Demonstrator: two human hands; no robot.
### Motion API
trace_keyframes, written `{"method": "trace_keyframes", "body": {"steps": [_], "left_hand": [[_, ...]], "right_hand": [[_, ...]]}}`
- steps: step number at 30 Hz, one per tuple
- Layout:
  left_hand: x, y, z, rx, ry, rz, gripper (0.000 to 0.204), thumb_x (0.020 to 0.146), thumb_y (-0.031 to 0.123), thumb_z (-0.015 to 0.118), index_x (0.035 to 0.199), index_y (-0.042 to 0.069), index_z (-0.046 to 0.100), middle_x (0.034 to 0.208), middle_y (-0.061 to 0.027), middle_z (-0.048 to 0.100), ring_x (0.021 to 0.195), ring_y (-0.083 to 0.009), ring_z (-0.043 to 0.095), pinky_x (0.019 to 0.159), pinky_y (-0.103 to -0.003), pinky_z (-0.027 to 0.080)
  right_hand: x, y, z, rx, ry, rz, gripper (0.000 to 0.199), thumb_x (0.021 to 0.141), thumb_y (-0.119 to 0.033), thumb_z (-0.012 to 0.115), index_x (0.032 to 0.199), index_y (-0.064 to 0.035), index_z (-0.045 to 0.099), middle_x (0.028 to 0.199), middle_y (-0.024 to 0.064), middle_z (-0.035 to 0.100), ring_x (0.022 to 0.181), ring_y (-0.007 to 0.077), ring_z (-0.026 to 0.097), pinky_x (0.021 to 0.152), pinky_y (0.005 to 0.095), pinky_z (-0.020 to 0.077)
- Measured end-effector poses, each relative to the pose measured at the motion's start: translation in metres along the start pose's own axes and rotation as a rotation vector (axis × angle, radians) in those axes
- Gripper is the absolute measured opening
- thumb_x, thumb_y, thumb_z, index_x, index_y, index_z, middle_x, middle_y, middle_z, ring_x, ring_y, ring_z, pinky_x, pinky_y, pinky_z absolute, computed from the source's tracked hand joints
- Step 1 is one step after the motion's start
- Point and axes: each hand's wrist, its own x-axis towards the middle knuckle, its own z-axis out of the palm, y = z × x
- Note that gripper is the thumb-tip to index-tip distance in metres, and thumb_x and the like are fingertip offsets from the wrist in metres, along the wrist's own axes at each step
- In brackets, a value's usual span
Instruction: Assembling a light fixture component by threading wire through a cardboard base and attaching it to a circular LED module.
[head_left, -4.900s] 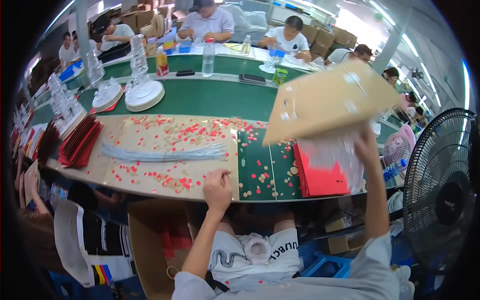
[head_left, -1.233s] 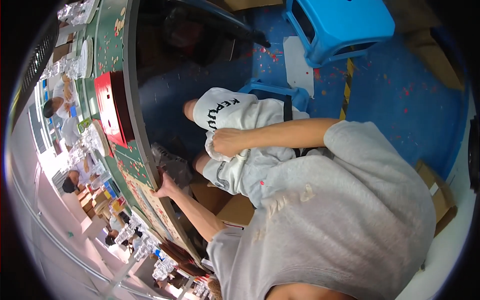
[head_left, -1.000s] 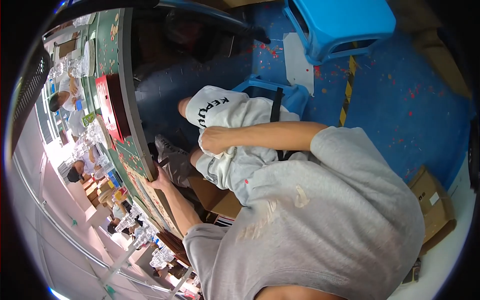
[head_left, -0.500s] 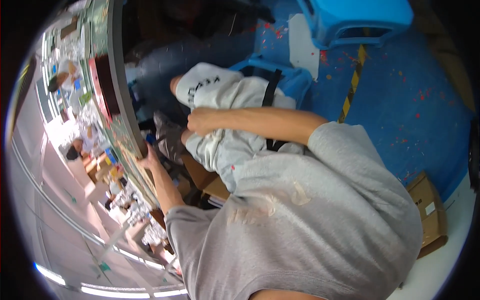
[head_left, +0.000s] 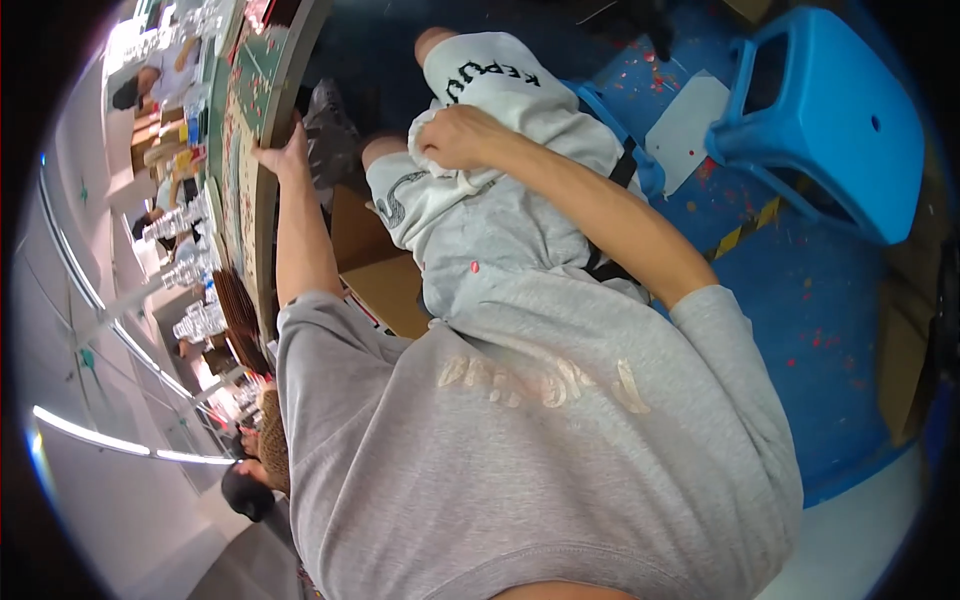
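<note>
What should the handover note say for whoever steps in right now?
Left hand: on the table edge, fingers over the rim; nothing in its grip.
Right hand: on the lap, pressing the white shorts; no item visible in it.
Things: the table is tilted at the left of the view, small red bits scattered on top. An open cardboard box sits under the table by the knees. A blue stool stands on the blue floor to the right.
Done: cannot tell from this view.
Left: both hands are off the work items; the head is turned down and sideways.
</note>
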Motion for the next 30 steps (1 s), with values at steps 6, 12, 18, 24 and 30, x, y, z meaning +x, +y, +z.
{"method": "trace_keyframes", "body": {"steps": [6, 12, 18, 24, 30], "left_hand": [[-0.011, 0.012, 0.002, 0.046, -0.105, 0.050, 0.064, 0.087, 0.045, 0.056, 0.139, 0.007, 0.051, 0.134, -0.0185, 0.057, 0.124, -0.0403, 0.052, 0.107, -0.061, 0.041], [-0.038, -0.022, 0.015, -0.380, 0.134, -0.020, 0.062, 0.084, 0.042, 0.067, 0.139, 0.018, 0.049, 0.140, -0.0150, 0.047, 0.129, -0.0339, 0.045, 0.105, -0.060, 0.041], [-0.049, -0.031, 0.019, -0.400, 0.052, 0.037, 0.065, 0.082, 0.040, 0.072, 0.138, 0.016, 0.048, 0.139, -0.0131, 0.047, 0.128, -0.0320, 0.046, 0.110, -0.058, 0.035], [-0.056, -0.038, 0.029, -0.411, 0.008, 0.078, 0.068, 0.081, 0.036, 0.077, 0.137, 0.014, 0.046, 0.136, -0.0154, 0.046, 0.129, -0.0329, 0.044, 0.116, -0.058, 0.027], [-0.063, -0.044, 0.035, -0.498, 0.002, 0.075, 0.063, 0.078, 0.035, 0.081, 0.130, 0.014, 0.051, 0.129, -0.0125, 0.051, 0.123, -0.0298, 0.047, 0.106, -0.056, 0.037]], "right_hand": [[0.003, -0.006, 0.001, -0.077, -0.015, -0.054, 0.022, 0.084, -0.024, 0.059, 0.090, -0.0116, 0.077, 0.089, 0.0156, 0.072, 0.084, 0.0374, 0.068, 0.078, 0.0480, 0.0534], [-0.009, -0.004, -0.002, -0.067, -0.030, -0.036, 0.021, 0.086, -0.026, 0.065, 0.092, -0.0116, 0.079, 0.090, 0.0159, 0.073, 0.083, 0.0366, 0.068, 0.079, 0.0458, 0.0540], [-0.004, -0.013, -0.002, -0.335, -0.105, -0.145, 0.016, 0.084, -0.021, 0.067, 0.084, -0.0086, 0.078, 0.081, 0.0188, 0.071, 0.080, 0.0365, 0.069, 0.078, 0.0461, 0.0544], [0.037, 0.011, 0.002, 0.147, -0.192, 0.192, 0.031, 0.089, -0.030, 0.070, 0.112, -0.0104, 0.075, 0.101, 0.0098, 0.075, 0.090, 0.0228, 0.071, 0.080, 0.0381, 0.0534], [0.168, -0.012, -0.048, 0.913, 0.080, 0.449, 0.077, 0.101, -0.059, 0.047, 0.156, -0.0087, 0.026, 0.160, 0.0134, 0.035, 0.135, 0.0316, 0.051, 0.106, 0.0482, 0.0436]]}}
